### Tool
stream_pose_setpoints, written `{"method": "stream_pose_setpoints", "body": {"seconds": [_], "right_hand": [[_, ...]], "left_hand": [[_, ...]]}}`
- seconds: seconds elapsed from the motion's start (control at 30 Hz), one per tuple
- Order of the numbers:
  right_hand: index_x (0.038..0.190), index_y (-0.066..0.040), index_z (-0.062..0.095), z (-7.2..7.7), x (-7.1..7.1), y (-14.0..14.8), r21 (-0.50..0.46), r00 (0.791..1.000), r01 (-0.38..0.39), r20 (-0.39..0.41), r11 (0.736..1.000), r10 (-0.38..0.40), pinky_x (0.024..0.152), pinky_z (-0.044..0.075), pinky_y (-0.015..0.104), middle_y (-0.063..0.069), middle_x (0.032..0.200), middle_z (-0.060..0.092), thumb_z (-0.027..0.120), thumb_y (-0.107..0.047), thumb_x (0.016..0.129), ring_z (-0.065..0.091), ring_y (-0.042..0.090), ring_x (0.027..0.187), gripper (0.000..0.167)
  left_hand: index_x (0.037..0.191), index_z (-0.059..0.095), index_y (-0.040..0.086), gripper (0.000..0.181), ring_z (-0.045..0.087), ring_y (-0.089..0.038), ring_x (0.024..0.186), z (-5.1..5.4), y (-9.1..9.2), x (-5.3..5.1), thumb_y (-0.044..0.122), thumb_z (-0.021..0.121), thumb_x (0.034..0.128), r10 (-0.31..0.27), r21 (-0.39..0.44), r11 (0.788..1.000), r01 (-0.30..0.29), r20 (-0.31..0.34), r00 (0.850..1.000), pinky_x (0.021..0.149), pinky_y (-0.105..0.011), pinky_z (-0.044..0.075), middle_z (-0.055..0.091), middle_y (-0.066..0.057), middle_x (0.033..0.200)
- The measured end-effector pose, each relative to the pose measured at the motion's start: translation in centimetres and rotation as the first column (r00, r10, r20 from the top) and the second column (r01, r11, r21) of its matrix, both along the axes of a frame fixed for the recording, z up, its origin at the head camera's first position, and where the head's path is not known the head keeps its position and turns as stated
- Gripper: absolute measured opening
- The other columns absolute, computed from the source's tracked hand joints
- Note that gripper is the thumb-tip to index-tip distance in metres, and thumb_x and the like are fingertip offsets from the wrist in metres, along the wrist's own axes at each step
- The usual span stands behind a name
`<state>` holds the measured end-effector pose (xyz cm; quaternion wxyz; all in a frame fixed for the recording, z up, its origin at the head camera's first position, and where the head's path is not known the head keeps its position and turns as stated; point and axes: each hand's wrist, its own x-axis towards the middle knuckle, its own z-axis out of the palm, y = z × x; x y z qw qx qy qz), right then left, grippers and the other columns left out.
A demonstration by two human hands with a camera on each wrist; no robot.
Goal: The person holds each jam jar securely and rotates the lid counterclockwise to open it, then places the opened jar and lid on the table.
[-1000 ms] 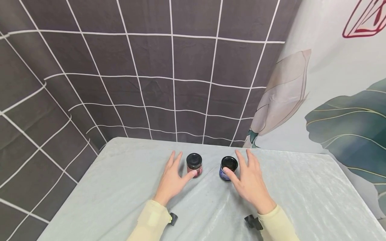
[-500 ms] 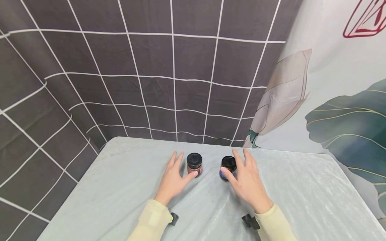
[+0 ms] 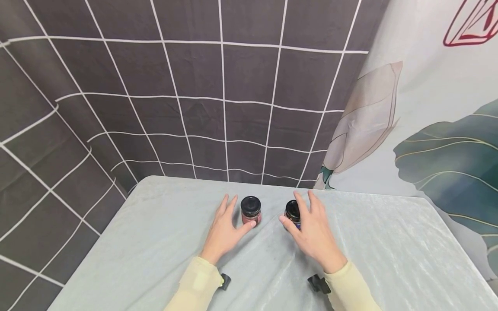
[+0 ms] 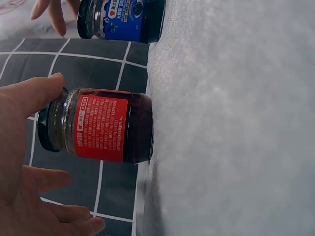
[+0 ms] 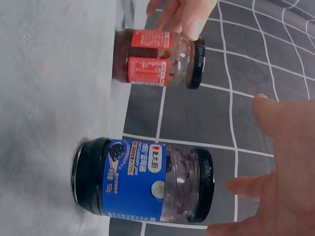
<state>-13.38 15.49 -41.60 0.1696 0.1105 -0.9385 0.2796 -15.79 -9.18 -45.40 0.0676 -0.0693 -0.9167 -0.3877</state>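
Observation:
A glass jar with a red label (image 4: 102, 127) and a black lid stands upright on the table. My left hand (image 3: 224, 233) is spread beside it, thumb close to the lid and fingers on the far left side; whether the thumb touches cannot be told. To the right stands a second jar, with a blue label (image 5: 133, 179) and a black lid. Above and around that lid hovers my right hand (image 3: 317, 229), thumb and fingers apart, and in the right wrist view a gap shows between hand and jar. The right hand partly hides the blue jar in the head view.
A pale grey cloth (image 3: 155, 250) covers the table. Behind it hangs a dark curtain (image 3: 198, 77) with white grid lines. A white curtain with leaf prints (image 3: 455, 160) hangs at the right.
My right hand has shifted left over the blue-labelled jar, covering more of it. My left hand and both jars have hardly moved.

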Motion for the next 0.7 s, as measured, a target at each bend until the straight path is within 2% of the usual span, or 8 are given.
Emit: {"method": "stream_pose_setpoints", "body": {"seconds": [0.27,0.7], "right_hand": [[0.152,-0.004,0.039,0.0,-0.1,-0.6,0.006,0.999,-0.013,0.041,1.0,0.013,0.112,0.025,0.063,0.037,0.154,0.024,0.066,-0.048,0.094,0.024,0.051,0.143,0.078],[0.151,-0.002,0.041,0.0,-0.2,-1.5,0.013,0.999,-0.033,0.014,0.999,0.033,0.109,0.032,0.064,0.037,0.153,0.027,0.068,-0.045,0.093,0.027,0.052,0.141,0.077]], "left_hand": [[0.156,0.038,0.013,0.093,0.027,-0.037,0.148,0.0,0.0,0.1,0.057,0.074,0.0824,0.005,-0.001,1.0,-0.005,0.009,1.0,0.114,-0.055,0.031,0.021,-0.017,0.165],[0.156,0.038,0.012,0.093,0.027,-0.037,0.148,-0.1,0.1,0.0,0.056,0.075,0.0825,0.009,0.003,1.0,-0.009,0.009,1.0,0.113,-0.056,0.032,0.021,-0.017,0.165]]}}
